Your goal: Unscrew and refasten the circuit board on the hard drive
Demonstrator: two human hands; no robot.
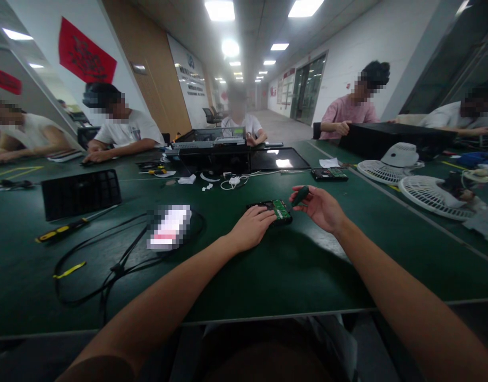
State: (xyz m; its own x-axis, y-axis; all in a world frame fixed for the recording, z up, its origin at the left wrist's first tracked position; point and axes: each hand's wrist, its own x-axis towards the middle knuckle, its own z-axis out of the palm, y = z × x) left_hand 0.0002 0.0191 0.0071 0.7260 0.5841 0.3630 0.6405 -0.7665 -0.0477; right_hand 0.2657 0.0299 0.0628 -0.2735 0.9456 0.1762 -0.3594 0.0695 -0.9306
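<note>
A hard drive (281, 210) with a green circuit board facing up lies on the green table in front of me. My left hand (255, 225) rests over its left part, fingers bent across it, and holds it against the table. Just right of the drive, my right hand (317, 208) is closed round a small screwdriver (300, 196) with a dark green handle. Its shaft and tip are too faint to make out. A second drive-like unit with a green board (330, 174) sits farther back to the right.
Left are a phone (169, 228), black cable (108, 273), yellow-black screwdriver (62, 230) and dark screen panel (81, 194). An opened computer case (212, 151) and flat panel (279, 159) stand ahead. White fan parts (430, 196) lie right. Several people sit around the table.
</note>
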